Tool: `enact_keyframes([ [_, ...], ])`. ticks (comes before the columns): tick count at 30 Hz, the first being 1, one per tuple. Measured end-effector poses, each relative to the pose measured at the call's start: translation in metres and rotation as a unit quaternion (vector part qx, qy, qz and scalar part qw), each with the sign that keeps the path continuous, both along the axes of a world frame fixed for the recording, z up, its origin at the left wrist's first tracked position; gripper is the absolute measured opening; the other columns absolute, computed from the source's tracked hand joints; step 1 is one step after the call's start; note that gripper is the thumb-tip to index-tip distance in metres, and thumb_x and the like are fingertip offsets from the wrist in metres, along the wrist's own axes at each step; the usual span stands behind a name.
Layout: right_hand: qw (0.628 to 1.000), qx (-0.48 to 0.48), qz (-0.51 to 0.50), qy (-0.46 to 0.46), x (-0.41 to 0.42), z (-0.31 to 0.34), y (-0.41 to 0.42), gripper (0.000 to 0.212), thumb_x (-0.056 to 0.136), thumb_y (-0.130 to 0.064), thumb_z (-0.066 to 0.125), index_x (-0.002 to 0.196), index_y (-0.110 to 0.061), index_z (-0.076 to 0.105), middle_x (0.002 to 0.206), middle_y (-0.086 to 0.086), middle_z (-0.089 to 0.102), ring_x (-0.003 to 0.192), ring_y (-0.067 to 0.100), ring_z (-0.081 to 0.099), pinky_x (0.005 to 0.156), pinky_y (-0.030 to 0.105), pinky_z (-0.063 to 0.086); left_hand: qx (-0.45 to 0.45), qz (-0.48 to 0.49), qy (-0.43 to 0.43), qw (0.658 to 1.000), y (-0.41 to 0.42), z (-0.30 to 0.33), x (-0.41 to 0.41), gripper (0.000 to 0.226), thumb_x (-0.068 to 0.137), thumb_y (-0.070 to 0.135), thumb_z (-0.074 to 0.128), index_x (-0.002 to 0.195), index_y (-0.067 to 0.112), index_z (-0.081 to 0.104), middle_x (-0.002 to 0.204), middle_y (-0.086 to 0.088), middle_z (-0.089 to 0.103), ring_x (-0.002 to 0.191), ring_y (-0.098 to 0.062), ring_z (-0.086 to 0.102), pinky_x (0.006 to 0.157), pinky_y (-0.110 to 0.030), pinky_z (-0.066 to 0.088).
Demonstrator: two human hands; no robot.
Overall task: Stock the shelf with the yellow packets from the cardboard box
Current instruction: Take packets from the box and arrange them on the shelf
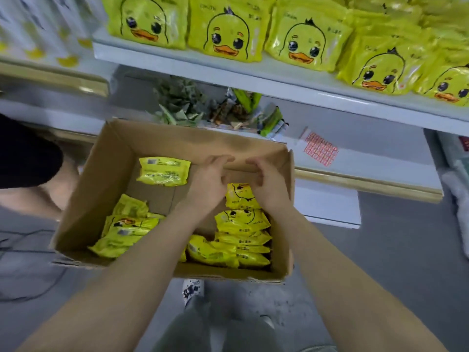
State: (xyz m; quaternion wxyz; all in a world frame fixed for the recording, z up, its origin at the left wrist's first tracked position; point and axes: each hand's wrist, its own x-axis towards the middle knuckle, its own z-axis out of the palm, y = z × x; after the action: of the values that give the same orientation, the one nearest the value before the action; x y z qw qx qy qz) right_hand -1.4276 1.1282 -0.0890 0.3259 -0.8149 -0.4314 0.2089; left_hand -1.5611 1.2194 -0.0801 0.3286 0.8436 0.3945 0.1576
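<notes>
While both arms reach into the cardboard box [121, 158], the left hand [210, 181] and right hand [269, 184] hover near its far wall, fingers curled, seemingly holding nothing. Yellow packets [241, 222] lie stacked in the box just below the right hand, apart from the fingers.

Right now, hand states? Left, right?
Left hand: open, fingers curled, empty, over the cardboard box.
Right hand: open, empty, above the yellow packets.

I log: cardboard box [106, 189] on floor before shelf [228, 72]; packets [243, 224] inside box at left, right and far side; duck packets [228, 34] in row on shelf above.
</notes>
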Motion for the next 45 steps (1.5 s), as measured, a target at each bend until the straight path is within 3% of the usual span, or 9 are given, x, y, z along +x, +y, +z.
enact_keyframes([
  [4,0.992,-0.12,-0.029,-0.02,-0.002,-0.026,0.011,0.049,0.085,-0.002,0.055,0.132,-0.018,0.054,0.126,0.014,0.058,0.118,0.032,0.052,0.092,0.033,0.042,-0.02,-0.034,0.091,0.995,0.012,-0.031,-0.014,0.047,0.088,0.01,0.059,0.132,0.025,0.053,0.124,-0.008,0.058,0.105,-0.031,0.06,0.086,-0.035,0.045],
  [15,0.918,-0.389,-0.076,0.016,-0.01,-0.106,0.018,0.066,0.097,-0.019,0.047,0.153,-0.026,0.011,0.148,0.024,0.022,0.128,0.042,0.042,0.104,0.04,0.038,-0.056,-0.149,0.138,0.977,0.023,-0.111,-0.006,0.055,0.09,0.007,0.056,0.142,0.02,0.042,0.142,-0.002,0.046,0.117,-0.024,0.055,0.094,-0.027,0.039],
  [18,0.934,-0.35,-0.063,0.02,-0.01,-0.122,0.016,0.054,0.096,-0.014,0.046,0.147,-0.023,0.031,0.147,0.019,0.03,0.133,0.037,0.036,0.107,0.035,0.033,-0.073,-0.148,0.13,0.978,0.027,-0.127,0.005,0.052,0.093,0.01,0.052,0.143,0.017,0.041,0.146,-0.004,0.04,0.127,-0.024,0.046,0.099,-0.026,0.033],
  [23,0.969,-0.23,-0.003,0.088,-0.016,-0.128,0.009,0.044,0.088,0.008,0.044,0.103,-0.025,0.07,0.146,-0.001,0.046,0.131,0.02,0.047,0.099,0.019,0.036,-0.069,-0.1,0.197,0.973,0.034,-0.148,0.003,0.053,0.097,0.024,0.05,0.146,0.021,0.033,0.147,-0.011,0.036,0.132,-0.032,0.035,0.104,-0.037,0.033],
  [27,0.983,-0.175,-0.044,0.02,-0.021,-0.133,0.009,0.04,0.086,0.002,0.053,0.113,-0.025,0.065,0.123,0.005,0.058,0.112,0.028,0.056,0.091,0.031,0.045,-0.06,-0.08,0.304,0.947,0.043,-0.156,-0.016,0.06,0.094,0.037,0.054,0.147,0.024,0.027,0.138,-0.015,0.044,0.123,-0.036,0.044,0.1,-0.041,0.035],
  [30,0.939,-0.328,-0.042,-0.095,-0.023,-0.139,0.002,0.046,0.092,-0.023,0.058,0.136,-0.024,0.043,0.135,0.012,0.043,0.123,0.034,0.041,0.096,0.042,0.04,-0.106,-0.068,0.328,0.936,0.042,-0.155,-0.027,0.062,0.092,0.037,0.058,0.144,0.024,0.028,0.13,-0.017,0.05,0.118,-0.038,0.049,0.095,-0.043,0.041],
  [34,0.889,-0.449,-0.001,-0.084,-0.028,-0.139,-0.001,0.064,0.093,-0.053,0.05,0.145,-0.025,0.026,0.146,0.018,0.029,0.13,0.038,0.032,0.103,0.048,0.036,-0.204,-0.02,0.311,0.928,0.039,-0.15,-0.038,0.071,0.083,0.037,0.07,0.139,0.02,0.03,0.126,-0.013,0.056,0.116,-0.035,0.054,0.09,-0.038,0.045],
  [39,0.89,-0.453,0.035,-0.044,-0.016,-0.131,0.012,0.08,0.077,-0.07,0.061,0.138,-0.02,0.045,0.137,0.009,0.051,0.13,0.032,0.039,0.104,0.037,0.037,-0.235,0.042,0.28,0.93,0.036,-0.139,-0.049,0.058,0.08,0.032,0.072,0.129,0.017,0.046,0.121,-0.012,0.058,0.112,-0.032,0.055,0.087,-0.032,0.043],
  [45,0.928,-0.348,0.122,-0.056,-0.005,-0.114,0.035,0.019,0.085,-0.031,0.07,0.104,-0.033,0.071,0.124,0.003,0.061,0.122,0.022,0.048,0.1,0.025,0.022,-0.282,0.137,0.18,0.932,0.028,-0.143,-0.061,0.052,0.084,0.021,0.069,0.124,0.007,0.04,0.118,-0.015,0.058,0.112,-0.035,0.056,0.089,-0.039,0.046],
])
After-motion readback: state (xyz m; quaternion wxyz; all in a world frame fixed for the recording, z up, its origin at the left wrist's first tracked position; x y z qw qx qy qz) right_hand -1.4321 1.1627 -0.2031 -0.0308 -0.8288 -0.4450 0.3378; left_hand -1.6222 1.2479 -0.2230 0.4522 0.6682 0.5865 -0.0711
